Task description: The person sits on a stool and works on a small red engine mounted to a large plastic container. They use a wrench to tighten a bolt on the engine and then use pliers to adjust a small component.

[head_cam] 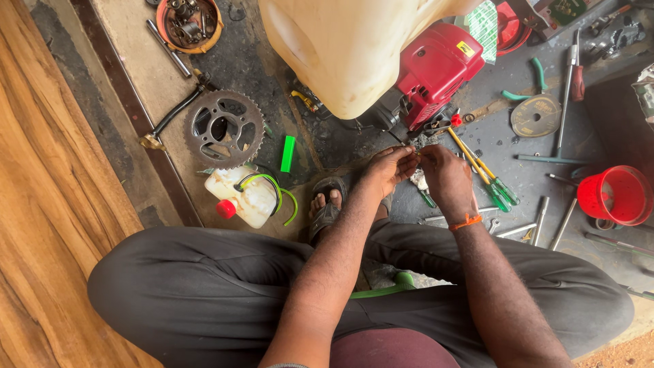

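left hand (390, 167) and right hand (444, 176) brought together fingertip to fingertip, both pinched narrow on a tiny part (417, 156) between them, just in front of the red engine (436, 71). too small and too covered by fingers to name; only a pale speck showing at the pinch. judged light and hard, easy to drop or lose among the clutter, so best kept between thumb and forefinger pads close to the ends rather than in the palm; probably a bit greasy given the oily floor, hence slippery. orange thread band (466, 221) at the right wrist.

just beside the right hand, yellow-shafted screwdrivers with green handles (494, 184) lying on the dark floor (340, 146), tips toward the engine. above the hands, a large cream plastic tank (340, 48) sitting against the engine. below the left hand, a sandalled foot (327, 204), legs folded in grey trousers.

farther left, a small white bottle with a red cap (242, 197) and a looped green tube (276, 187), a bright green block (288, 153), a toothed sprocket (225, 128), a round tray of small metal parts (189, 24). farther right, a grey disc (536, 116), a long t-handled wrench (562, 102), loose steel sockets and rods (541, 218), a red cup (616, 195) on its side near the edge.
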